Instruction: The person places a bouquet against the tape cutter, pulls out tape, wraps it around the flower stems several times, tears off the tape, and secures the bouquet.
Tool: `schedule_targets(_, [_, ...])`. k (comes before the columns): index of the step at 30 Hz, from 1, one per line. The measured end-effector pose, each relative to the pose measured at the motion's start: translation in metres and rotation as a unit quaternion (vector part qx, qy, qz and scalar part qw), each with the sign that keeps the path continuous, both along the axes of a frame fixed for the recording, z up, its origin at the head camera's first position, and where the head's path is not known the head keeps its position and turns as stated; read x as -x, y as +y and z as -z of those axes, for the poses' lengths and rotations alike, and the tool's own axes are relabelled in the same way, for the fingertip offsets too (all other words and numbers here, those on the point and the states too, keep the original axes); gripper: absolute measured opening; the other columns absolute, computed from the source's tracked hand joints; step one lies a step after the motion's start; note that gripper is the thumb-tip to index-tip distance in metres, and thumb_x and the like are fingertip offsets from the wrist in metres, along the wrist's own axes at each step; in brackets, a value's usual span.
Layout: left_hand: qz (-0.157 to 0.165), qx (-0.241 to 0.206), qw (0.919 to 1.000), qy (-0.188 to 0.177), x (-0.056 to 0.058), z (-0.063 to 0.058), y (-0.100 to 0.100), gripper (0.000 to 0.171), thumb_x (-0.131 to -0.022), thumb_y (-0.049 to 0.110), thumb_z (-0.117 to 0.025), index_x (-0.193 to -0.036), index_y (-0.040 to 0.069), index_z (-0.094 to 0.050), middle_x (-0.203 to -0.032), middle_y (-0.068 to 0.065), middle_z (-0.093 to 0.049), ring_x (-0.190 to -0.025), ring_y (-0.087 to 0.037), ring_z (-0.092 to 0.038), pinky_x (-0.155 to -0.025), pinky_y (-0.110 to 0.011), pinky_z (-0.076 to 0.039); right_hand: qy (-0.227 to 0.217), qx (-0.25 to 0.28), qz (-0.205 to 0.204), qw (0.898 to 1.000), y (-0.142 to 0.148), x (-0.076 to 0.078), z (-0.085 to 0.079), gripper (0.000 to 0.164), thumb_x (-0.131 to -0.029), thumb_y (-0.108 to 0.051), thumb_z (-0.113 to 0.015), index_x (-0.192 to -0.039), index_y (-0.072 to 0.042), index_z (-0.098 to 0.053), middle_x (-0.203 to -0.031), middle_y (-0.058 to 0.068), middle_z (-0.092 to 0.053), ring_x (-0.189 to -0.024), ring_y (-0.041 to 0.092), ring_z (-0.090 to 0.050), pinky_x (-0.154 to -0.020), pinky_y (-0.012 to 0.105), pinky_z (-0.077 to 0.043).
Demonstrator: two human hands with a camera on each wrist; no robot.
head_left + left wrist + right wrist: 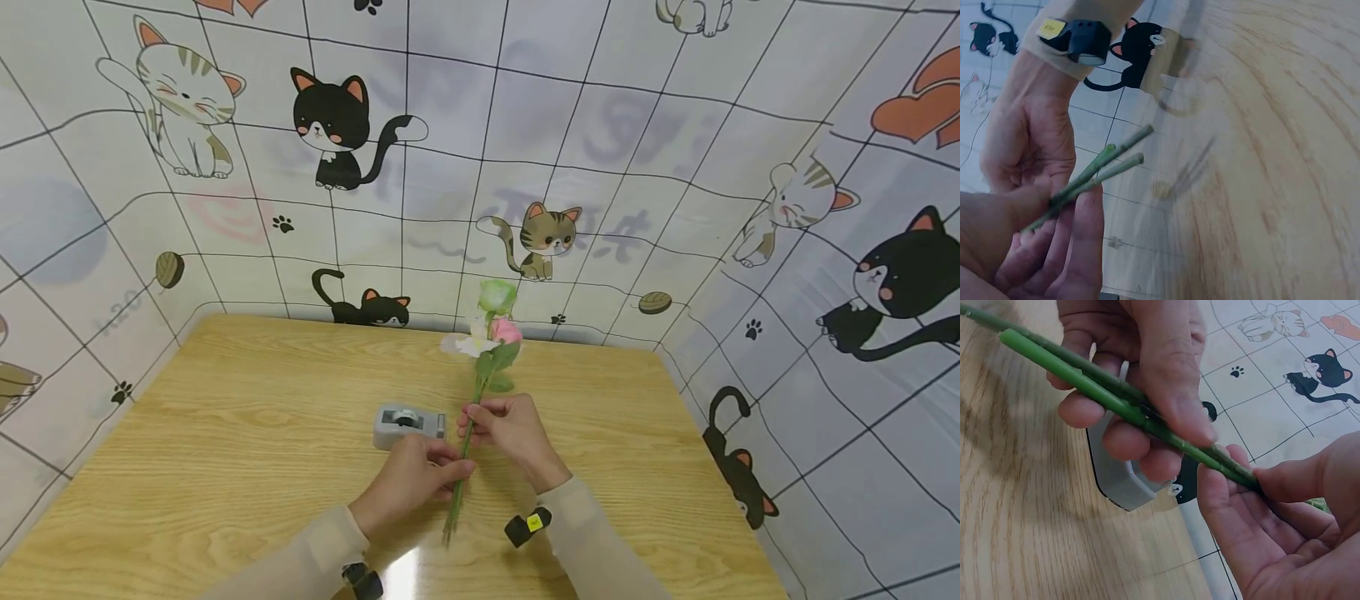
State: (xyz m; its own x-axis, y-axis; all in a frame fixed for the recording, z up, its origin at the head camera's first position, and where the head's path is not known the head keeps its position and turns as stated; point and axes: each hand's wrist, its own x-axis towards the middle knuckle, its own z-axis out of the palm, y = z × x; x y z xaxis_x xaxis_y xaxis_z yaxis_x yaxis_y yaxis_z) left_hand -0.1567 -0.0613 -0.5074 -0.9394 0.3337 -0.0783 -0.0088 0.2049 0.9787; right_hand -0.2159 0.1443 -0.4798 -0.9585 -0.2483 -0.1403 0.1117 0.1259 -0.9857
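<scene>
Three flowers are gathered on green stems [475, 408]: a green rose [498, 296] on top, a pink rose [506, 331] below it and a white flower [477, 342] to the left. My right hand [517, 433] pinches the stems just under the leaves, between thumb and fingers. Lower down, my left hand [420, 477] holds the same stems between thumb and fingertips. In the left wrist view the cut stem ends [1132, 147] stick out past the left fingers. The right wrist view shows the stems [1107, 400] lying side by side across the left fingers.
A grey tape dispenser [386, 435] stands on the wooden table [300, 375], right behind my left hand. A cat-patterned cloth [450, 167] rises behind the table and along both sides. Each wrist wears a small black camera [522, 529].
</scene>
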Motion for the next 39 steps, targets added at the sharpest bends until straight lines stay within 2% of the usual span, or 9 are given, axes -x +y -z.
schedule_targets(2, [0.023,-0.037,0.9985,-0.033,0.002,0.002,-0.003,0.03,-0.111,0.023,-0.084,-0.122,-0.005,-0.085,-0.106,-0.016,-0.09,-0.088,-0.018,-0.086,-0.078,-0.035,-0.074,0.0,0.01,-0.005,1.0,0.002,0.0,-0.001,0.029,-0.115,-0.007,-0.073,-0.129,0.017,-0.08,-0.102,0.01,-0.089,-0.093,0.013,-0.088,-0.093,0.041,-0.075])
schedule_targets(6, [0.05,-0.101,0.989,-0.096,0.005,0.004,-0.007,0.04,-0.115,0.023,-0.078,-0.136,-0.011,-0.078,-0.117,-0.02,-0.089,-0.105,-0.023,-0.088,-0.088,-0.036,-0.074,-0.006,0.034,-0.012,0.999,0.005,0.002,-0.001,0.029,-0.115,-0.007,-0.073,-0.131,0.017,-0.079,-0.104,0.009,-0.089,-0.096,0.015,-0.088,-0.091,0.036,-0.074])
schedule_targets(10, [0.049,-0.113,0.9863,-0.11,0.006,0.004,-0.007,0.04,-0.114,0.022,-0.08,-0.136,-0.011,-0.079,-0.115,-0.017,-0.09,-0.102,-0.021,-0.088,-0.085,-0.032,-0.073,-0.015,0.045,-0.017,0.999,0.005,0.001,-0.001,0.03,-0.115,-0.007,-0.073,-0.133,0.017,-0.078,-0.104,0.007,-0.089,-0.097,0.015,-0.089,-0.091,0.034,-0.074])
schedule_targets(15, [0.037,-0.086,0.9917,-0.089,0.004,0.001,-0.005,0.033,-0.113,0.019,-0.081,-0.13,-0.01,-0.083,-0.11,-0.013,-0.091,-0.091,-0.012,-0.085,-0.082,-0.033,-0.074,-0.021,0.05,-0.023,0.998,0.005,-0.001,-0.003,0.035,-0.116,-0.008,-0.073,-0.138,0.019,-0.074,-0.108,0.01,-0.09,-0.099,0.015,-0.089,-0.093,0.035,-0.074])
schedule_targets(21, [0.018,-0.059,0.9971,-0.044,0.002,-0.002,-0.003,0.028,-0.111,0.016,-0.082,-0.123,-0.009,-0.086,-0.106,-0.02,-0.09,-0.081,-0.007,-0.081,-0.077,-0.033,-0.074,-0.019,0.05,-0.033,0.998,0.004,-0.003,-0.003,0.041,-0.117,-0.016,-0.073,-0.143,0.015,-0.073,-0.122,0.018,-0.089,-0.108,0.017,-0.089,-0.099,0.037,-0.073])
schedule_targets(27, [-0.012,-0.02,0.9997,0.005,-0.001,-0.004,-0.003,0.021,-0.107,0.018,-0.088,-0.115,-0.001,-0.09,-0.099,-0.02,-0.089,-0.074,-0.018,-0.083,-0.069,-0.038,-0.073,-0.015,0.044,-0.021,0.999,0.002,-0.006,-0.004,0.041,-0.115,-0.028,-0.078,-0.134,0.008,-0.081,-0.117,0.015,-0.09,-0.105,0.018,-0.09,-0.096,0.037,-0.074])
schedule_targets(30, [-0.028,0.0,0.9991,0.033,-0.003,-0.005,-0.001,0.016,-0.105,0.019,-0.091,-0.11,0.004,-0.092,-0.095,-0.016,-0.089,-0.071,-0.023,-0.082,-0.067,-0.045,-0.073,-0.016,0.05,-0.008,0.999,-0.001,-0.007,-0.004,0.041,-0.114,-0.025,-0.08,-0.131,0.013,-0.08,-0.113,0.016,-0.091,-0.101,0.017,-0.09,-0.094,0.035,-0.074])
schedule_targets(34, [-0.041,0.023,0.9972,0.058,-0.005,-0.005,0.002,0.013,-0.103,0.018,-0.093,-0.106,0.006,-0.093,-0.091,-0.01,-0.089,-0.069,-0.02,-0.081,-0.064,-0.046,-0.072,-0.024,0.061,0.001,0.998,-0.001,-0.007,-0.003,0.045,-0.114,-0.022,-0.08,-0.135,0.017,-0.076,-0.112,0.016,-0.091,-0.099,0.015,-0.09,-0.093,0.034,-0.074])
schedule_targets(39, [-0.052,0.041,0.9956,0.065,-0.005,-0.006,0.002,0.014,-0.102,0.019,-0.093,-0.107,0.006,-0.093,-0.091,-0.006,-0.089,-0.065,-0.02,-0.081,-0.062,-0.042,-0.071,-0.027,0.061,-0.006,0.998,0.0,-0.007,-0.002,0.046,-0.114,-0.027,-0.08,-0.134,0.014,-0.077,-0.114,0.013,-0.091,-0.102,0.015,-0.089,-0.096,0.034,-0.073])
